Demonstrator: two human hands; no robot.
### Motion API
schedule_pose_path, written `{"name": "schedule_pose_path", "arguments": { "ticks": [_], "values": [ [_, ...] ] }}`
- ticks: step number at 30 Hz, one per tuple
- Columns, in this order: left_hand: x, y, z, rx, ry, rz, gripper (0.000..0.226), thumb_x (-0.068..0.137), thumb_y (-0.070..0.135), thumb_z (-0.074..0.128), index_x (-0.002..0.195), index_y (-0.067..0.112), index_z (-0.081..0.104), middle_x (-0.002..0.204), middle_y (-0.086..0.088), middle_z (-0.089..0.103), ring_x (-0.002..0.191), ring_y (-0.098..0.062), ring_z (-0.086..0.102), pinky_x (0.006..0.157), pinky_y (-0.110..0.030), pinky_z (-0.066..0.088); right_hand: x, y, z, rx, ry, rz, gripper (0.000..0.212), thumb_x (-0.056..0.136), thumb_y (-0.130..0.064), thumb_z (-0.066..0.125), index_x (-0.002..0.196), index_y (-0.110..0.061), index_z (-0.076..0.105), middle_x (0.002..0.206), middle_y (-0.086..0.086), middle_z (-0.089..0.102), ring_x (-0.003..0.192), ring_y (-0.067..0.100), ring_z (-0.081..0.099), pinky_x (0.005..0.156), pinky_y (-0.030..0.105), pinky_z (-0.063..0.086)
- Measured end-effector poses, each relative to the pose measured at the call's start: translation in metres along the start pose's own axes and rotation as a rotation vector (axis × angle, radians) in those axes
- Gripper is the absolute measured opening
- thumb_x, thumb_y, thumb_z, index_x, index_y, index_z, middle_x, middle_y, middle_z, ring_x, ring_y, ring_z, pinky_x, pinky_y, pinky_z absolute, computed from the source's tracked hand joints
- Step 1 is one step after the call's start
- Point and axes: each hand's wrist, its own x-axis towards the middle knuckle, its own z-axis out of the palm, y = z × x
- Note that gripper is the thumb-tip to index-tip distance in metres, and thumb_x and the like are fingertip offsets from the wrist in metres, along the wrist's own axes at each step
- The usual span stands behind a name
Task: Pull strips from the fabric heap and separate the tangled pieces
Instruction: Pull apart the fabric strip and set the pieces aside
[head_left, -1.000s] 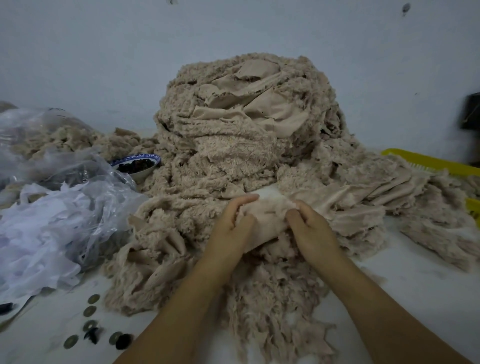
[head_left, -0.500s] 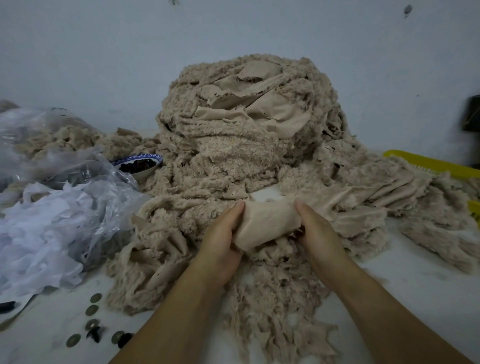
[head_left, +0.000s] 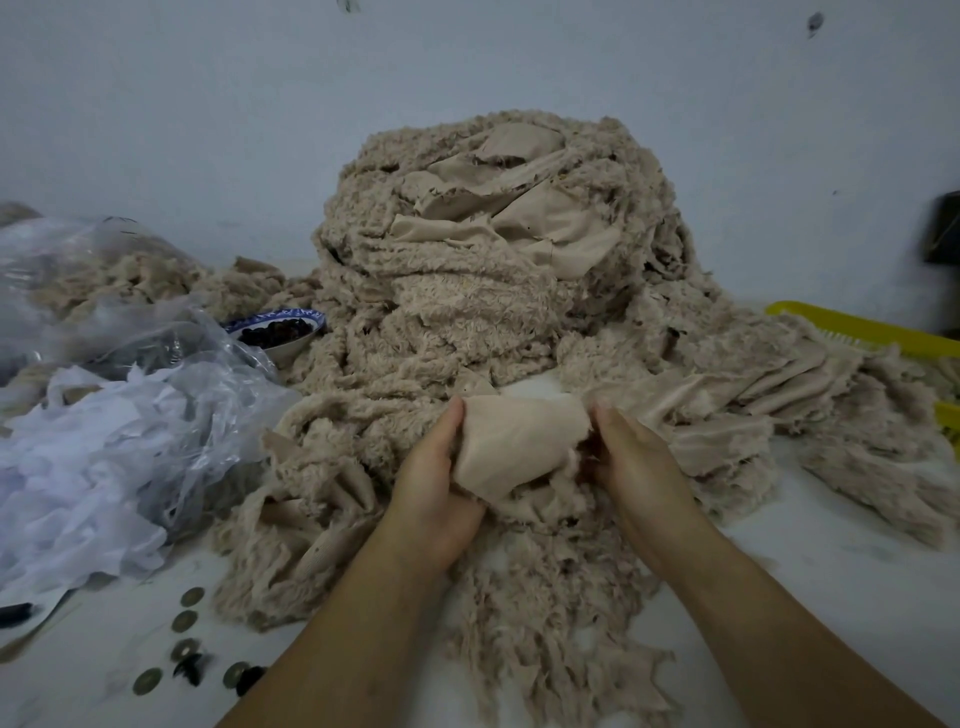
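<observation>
At the beige fleece fabric heap (head_left: 498, 291), a smooth tan strip (head_left: 514, 447), previously bunched, is now stretched between gripping left hand (head_left: 434, 483) and right hand (head_left: 634, 462); separation is judged underway.

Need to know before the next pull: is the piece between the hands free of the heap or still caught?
Cannot tell. The piece is held by both hands, but its lower edge runs into the heap.

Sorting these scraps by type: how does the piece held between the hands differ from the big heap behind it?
The held piece shows a smooth, flat face; the fabric heap looks mostly shaggy. The held piece is one small scrap pinched by the left hand and right hand; the heap towers, many-layered. Both are beige.
</observation>
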Motion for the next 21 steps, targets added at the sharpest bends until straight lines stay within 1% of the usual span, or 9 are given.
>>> {"name": "schedule_pose_path", "arguments": {
  "ticks": [3,5,7,9,11,12,16,19,21],
  "values": [
    [0.003,0.005,-0.006,-0.128,0.011,0.04,0.054,0.105,0.046,0.034,0.127,0.005,0.062,0.123,-0.019,0.069,0.107,-0.03,0.071,0.086,-0.042,0.054,-0.001,-0.006,-0.002,-0.028,-0.004,-0.099,0.042,0.106,-0.038,0.037,0.097,-0.021,0.074,0.081,-0.003,0.073,0.08,0.014,0.068,0.077,0.029,0.056],
    [0.004,0.006,-0.008,-0.198,0.014,0.05,0.055,0.106,0.047,0.032,0.125,0.006,0.063,0.123,-0.019,0.069,0.108,-0.031,0.07,0.088,-0.043,0.051,-0.004,-0.003,-0.003,-0.183,-0.093,-0.118,0.037,0.099,-0.059,0.041,0.11,-0.036,0.069,0.101,-0.012,0.073,0.095,0.007,0.068,0.085,0.029,0.053],
    [0.004,0.006,-0.008,-0.214,0.012,0.056,0.056,0.106,0.048,0.031,0.128,0.006,0.062,0.126,-0.018,0.068,0.113,-0.031,0.068,0.094,-0.044,0.05,-0.009,0.0,0.003,-0.446,-0.218,-0.077,0.048,0.084,-0.079,0.047,0.12,-0.05,0.058,0.113,-0.024,0.065,0.104,-0.006,0.06,0.083,0.02,0.047],
    [0.005,0.007,-0.009,-0.231,0.025,0.075,0.057,0.106,0.048,0.03,0.128,0.006,0.061,0.125,-0.017,0.069,0.111,-0.031,0.069,0.094,-0.044,0.05,-0.009,0.006,0.009,-0.716,-0.288,-0.115,0.048,0.089,-0.064,0.055,0.122,-0.03,0.06,0.111,-0.021,0.061,0.102,-0.004,0.059,0.079,0.012,0.045],
    [0.006,0.011,-0.013,-0.299,0.038,0.116,0.055,0.107,0.046,0.03,0.127,0.006,0.061,0.123,-0.017,0.07,0.105,-0.03,0.071,0.089,-0.043,0.052,-0.007,0.008,0.01,-0.935,-0.257,-0.2,0.038,0.097,-0.045,0.057,0.102,-0.008,0.062,0.096,-0.008,0.056,0.096,0.012,0.052,0.071,0.009,0.037],
    [0.007,0.014,-0.015,-0.341,0.038,0.14,0.054,0.107,0.045,0.03,0.129,0.006,0.06,0.124,-0.017,0.069,0.107,-0.031,0.07,0.088,-0.043,0.052,-0.005,0.006,0.008,-0.979,-0.225,-0.208,0.034,0.098,-0.039,0.057,0.095,-0.006,0.061,0.09,-0.007,0.053,0.092,0.015,0.047,0.067,0.009,0.034],
    [0.011,0.02,-0.019,-0.391,-0.032,0.211,0.063,0.106,0.052,0.026,0.136,0.005,0.054,0.131,-0.02,0.065,0.123,-0.035,0.059,0.096,-0.047,0.048,-0.005,-0.003,0.0,-0.736,-0.114,-0.085,0.011,0.099,-0.036,0.054,0.093,-0.033,0.063,0.089,-0.005,0.065,0.079,0.008,0.059,0.06,0.017,0.041],
    [0.011,0.008,-0.014,-0.072,-0.058,0.189,0.082,0.099,0.067,0.021,0.122,-0.003,0.056,0.126,-0.024,0.064,0.127,-0.036,0.055,0.107,-0.046,0.043,-0.005,-0.006,0.001,-0.421,-0.021,-0.003,0.026,0.097,-0.045,0.054,0.085,-0.028,0.07,0.081,0.0,0.074,0.072,0.009,0.068,0.065,0.027,0.048],
    [0.005,-0.002,-0.008,0.263,-0.112,0.139,0.088,0.095,0.074,0.024,0.116,-0.001,0.064,0.123,-0.021,0.066,0.128,-0.031,0.056,0.108,-0.043,0.042,-0.005,-0.006,0.0,-0.269,0.004,0.05,0.034,0.094,-0.055,0.054,0.088,-0.028,0.073,0.086,-0.012,0.076,0.078,0.0,0.07,0.074,0.028,0.052]
  ]
}}
